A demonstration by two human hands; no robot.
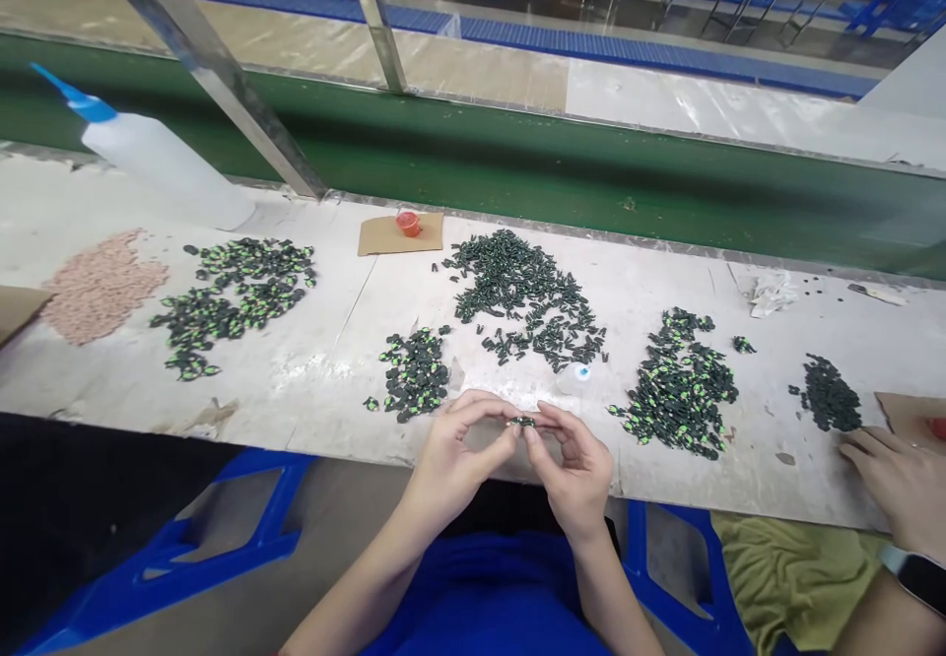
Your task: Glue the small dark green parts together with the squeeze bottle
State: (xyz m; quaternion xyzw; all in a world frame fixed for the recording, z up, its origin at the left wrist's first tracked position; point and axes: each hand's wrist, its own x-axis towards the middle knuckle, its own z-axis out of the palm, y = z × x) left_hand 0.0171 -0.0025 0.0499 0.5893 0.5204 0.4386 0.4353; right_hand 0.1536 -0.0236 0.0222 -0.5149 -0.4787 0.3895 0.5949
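Note:
Between my two hands, just past the table's near edge, is a small dark part with green marks point(521, 422). My left hand point(462, 449) pinches its left end with thumb and forefinger. The thumb and forefinger of my right hand point(573, 459) close on its right end. Beyond my hands lies a pile of small dark green pieces point(509, 277). A smaller pile of black and green parts point(414, 372) is left of my left hand, and a larger one point(680, 385) is right of my right hand. A small bottle with a blue tip point(574, 376) lies behind my right hand.
A white bottle with a blue nozzle point(167, 164) stands at the back left, near pink pieces point(103, 287) and another black-green pile point(236, 292). A red cup point(408, 224) rests on cardboard. At right, another person's hand point(898, 479) is beside black pieces point(829, 393). A metal post point(222, 75) rises behind.

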